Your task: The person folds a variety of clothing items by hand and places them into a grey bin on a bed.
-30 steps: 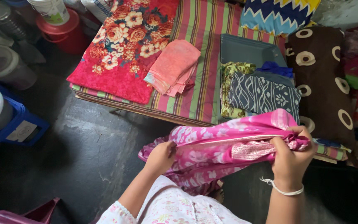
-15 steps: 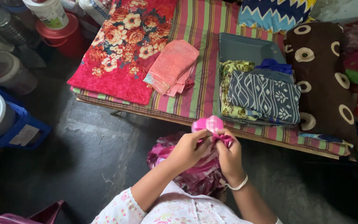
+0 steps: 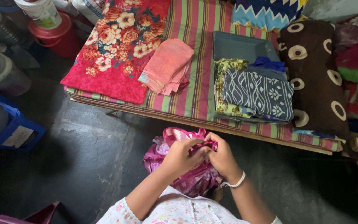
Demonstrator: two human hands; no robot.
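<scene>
Both my hands meet in front of my body, gripping a bunched pink floral cloth [image 3: 175,164]. My left hand [image 3: 182,155] clutches its upper folds and my right hand [image 3: 220,157], with a white band at the wrist, pinches the same bundle from the right. The cloth hangs crumpled below the hands, above the dark floor. Just beyond lies a bed with a striped sheet [image 3: 195,66].
On the bed lie a red floral cloth [image 3: 112,49], a folded peach cloth [image 3: 166,64] and a grey tray [image 3: 237,45] holding folded patterned clothes [image 3: 257,93]. Pillows [image 3: 315,74] crowd the right. Buckets and containers [image 3: 50,25] stand at the left on the dark floor [image 3: 83,157].
The pink cloth was stretched wide between my hands; my hands came together and gathered it into a bundle, which now sits lower and closer to my body.
</scene>
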